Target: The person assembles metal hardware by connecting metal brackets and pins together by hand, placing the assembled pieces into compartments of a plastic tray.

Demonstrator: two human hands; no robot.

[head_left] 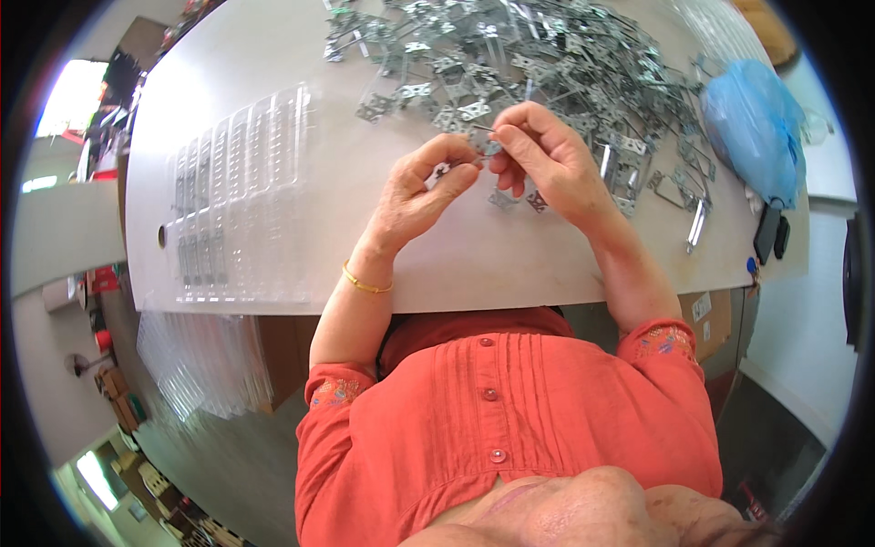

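Note:
Both of my hands meet over the near edge of a big heap of small stamped metal brackets [583, 68] on the light table. My left hand [415, 191], with a yellow bracelet at its wrist, is closed with thumb and forefinger on a small metal bracket [441, 171], partly hidden by the fingers. Close beside it, my right hand [561, 169] pinches a thin metal rod [483, 128] between thumb and forefinger. Whether the rod and the bracket are joined cannot be seen. A few loose brackets [501, 199] lie just below the fingers.
To the left lies a clear plastic tray [296, 191] with rows of slots, some holding grey parts. More clear trays [200, 360] stand below the table edge. At the right are a blue plastic bag [752, 128], a black flat object [766, 232] and a cardboard box [715, 319] under the table.

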